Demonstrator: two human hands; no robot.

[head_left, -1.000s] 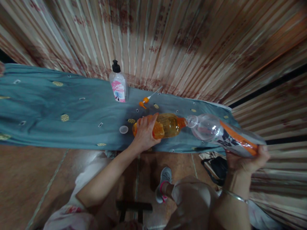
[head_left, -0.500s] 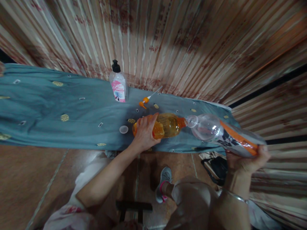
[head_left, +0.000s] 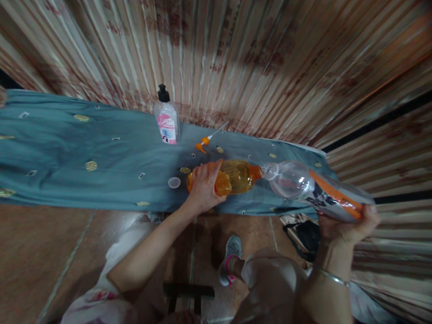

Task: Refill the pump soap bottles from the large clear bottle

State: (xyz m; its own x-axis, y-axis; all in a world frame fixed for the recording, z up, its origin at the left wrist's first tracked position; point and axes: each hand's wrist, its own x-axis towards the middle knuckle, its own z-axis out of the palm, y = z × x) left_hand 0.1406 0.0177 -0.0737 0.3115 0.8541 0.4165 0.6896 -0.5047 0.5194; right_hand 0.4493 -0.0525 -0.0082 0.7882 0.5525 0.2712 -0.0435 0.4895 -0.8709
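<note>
Orange bottle (head_left: 236, 176) lies tipped on its side over the teal cloth (head_left: 67, 153), neck pointing toward 3 o'clock and meeting the mouth of the clear bottle (head_left: 293, 180). Left hand (head_left: 203, 188) wraps its fingers (head_left: 211, 173) closed around the orange bottle's base end. Right hand (head_left: 347, 227), at 4 o'clock from it, grips the clear bottle's labelled base with fingers curled under. At 9 o'clock of the left hand lies a small white cap (head_left: 174, 182); at 11 o'clock stands a pump bottle (head_left: 166, 119), with an orange pump head (head_left: 202, 145) at 12 o'clock.

Orange bottle (head_left: 236, 176) mouth-to-mouth with clear bottle (head_left: 293, 180)
</note>
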